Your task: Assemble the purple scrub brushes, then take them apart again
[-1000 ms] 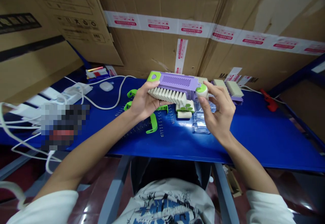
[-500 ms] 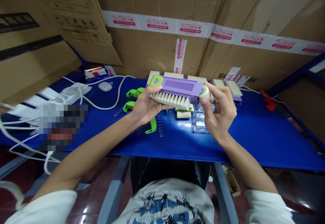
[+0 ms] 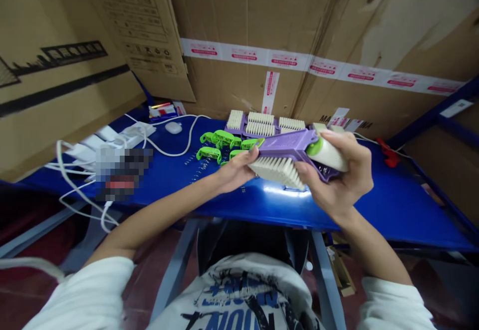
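While both your hands hold it above the blue, smooth-faced worktop (image 3: 396,205), the long purple plastic brush body (image 3: 284,143) is in front of you, a little right of centre, with green plastic handle-shaped pieces (image 3: 209,154) beyond its left end.

Handling (judged): light for two hands; the shell probably stiff and hard to crush, its smooth faces perhaps a little slippery. The dense block of cream bristles (image 3: 275,169) looks springy at the tips, so pressing there would likely give a less steady hold. The cream cylindrical roller (image 3: 330,154), with its green end cap (image 3: 315,147), may turn under pressure; whether it is fully seated cannot be told. Best hold, by estimate: the rigid purple edges near each end.

Grip: your left hand (image 3: 239,169) pinches the left end, thumb on top, fingers curled beneath and partly hidden. Your right hand (image 3: 342,175) pinches the right end, fingers over the roller, thumb against the near lower edge.

Orientation: long axis runs left to right across your front, about parallel to the worktop's near edge; exact tilt uncertain. Roller end points right. Bristles face down and toward you, the plain purple side upward. The roller's own axis slopes down to the right, into your palm.
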Demonstrator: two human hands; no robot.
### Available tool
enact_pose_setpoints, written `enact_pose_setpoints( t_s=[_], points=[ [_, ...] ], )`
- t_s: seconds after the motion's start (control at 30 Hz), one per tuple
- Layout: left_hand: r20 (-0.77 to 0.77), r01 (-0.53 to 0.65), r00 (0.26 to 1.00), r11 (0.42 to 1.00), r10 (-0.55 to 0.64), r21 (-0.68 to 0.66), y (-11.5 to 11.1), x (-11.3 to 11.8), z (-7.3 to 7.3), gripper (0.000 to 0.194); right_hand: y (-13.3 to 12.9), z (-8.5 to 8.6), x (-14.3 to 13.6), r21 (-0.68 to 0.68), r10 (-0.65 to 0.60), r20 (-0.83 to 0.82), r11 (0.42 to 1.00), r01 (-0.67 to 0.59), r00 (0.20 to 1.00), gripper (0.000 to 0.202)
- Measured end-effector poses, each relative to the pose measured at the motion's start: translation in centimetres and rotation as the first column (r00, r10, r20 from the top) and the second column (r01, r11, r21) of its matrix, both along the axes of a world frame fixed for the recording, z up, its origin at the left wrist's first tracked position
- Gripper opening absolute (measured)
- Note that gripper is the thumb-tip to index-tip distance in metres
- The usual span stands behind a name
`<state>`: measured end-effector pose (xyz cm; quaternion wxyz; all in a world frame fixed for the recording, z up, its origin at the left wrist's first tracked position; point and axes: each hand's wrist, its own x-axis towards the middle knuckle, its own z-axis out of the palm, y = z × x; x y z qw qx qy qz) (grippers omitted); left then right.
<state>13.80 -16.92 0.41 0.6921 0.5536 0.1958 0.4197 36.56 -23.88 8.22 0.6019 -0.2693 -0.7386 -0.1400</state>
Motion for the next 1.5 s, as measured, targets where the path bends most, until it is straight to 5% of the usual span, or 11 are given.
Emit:
enact_pose_setpoints(
  t_s=[0.1, 0.17, 0.3, 0.47, 0.63, 0.77, 1.13, 1.23, 1.37, 1.5],
  points=[
    [-0.100, -0.187, 0.969, 0.934, 0.226, 0.304, -0.6, -1.2, 1.7, 0.065, -0.8, 1.7, 1.0, -0.107, -0.015, 0.200, 0.994, 0.037, 0.980, 0.042],
    [-0.052, -0.273, 0.935, 0.807, 0.350, 0.524, -1.5, -1.7, 3.6, 0.068, -0.7, 2.1, 1.3, -0.190, 0.031, 0.307, 0.981, 0.029, 0.951, 0.039],
    [-0.006, -0.237, 0.913, 0.543, 0.408, 0.806, -3.6, -1.3, 6.2, 0.055, 0.3, 0.9, 0.9, -0.379, 0.193, 0.389, 0.925, -0.035, 0.901, 0.041],
    [-0.023, -0.177, 0.843, 0.318, 0.537, 0.932, -3.3, -0.5, 6.0, 0.051, 1.4, -2.3, 0.2, -0.449, 0.277, 0.263, 0.883, -0.136, 0.924, 0.045],
    [-0.192, 0.077, 0.841, 0.240, 0.506, 0.968, -1.9, -1.4, 6.1, 0.040, 1.3, -5.9, 0.2, -0.395, 0.221, -0.003, 0.896, -0.204, 0.975, 0.064],
    [-0.237, 0.179, 0.814, 0.158, 0.530, 0.971, -1.7, -1.4, 6.6, 0.040, 0.4, -7.5, 0.4, -0.380, 0.161, -0.130, 0.903, -0.199, 0.978, 0.058],
    [-0.340, 0.311, 0.763, 0.149, 0.549, 0.939, -1.2, -1.4, 7.4, 0.047, 0.9, -8.2, 0.4, -0.453, 0.129, -0.234, 0.862, -0.226, 0.964, 0.039],
    [-0.343, 0.242, 0.792, 0.257, 0.505, 0.936, -1.0, -1.6, 7.0, 0.034, 0.9, -8.7, 0.0, -0.455, 0.129, -0.264, 0.857, -0.242, 0.956, 0.038],
    [-0.333, 0.126, 0.817, 0.419, 0.470, 0.899, -1.1, -1.7, 5.4, 0.050, 0.8, -8.8, 0.9, -0.444, 0.143, -0.252, 0.862, -0.246, 0.957, 0.041],
    [-0.244, -0.001, 0.864, 0.484, 0.441, 0.875, -2.1, -1.9, 3.9, 0.045, 0.3, -8.4, 4.1, -0.336, 0.068, -0.054, 0.938, -0.082, 0.996, 0.040]
  ],
)
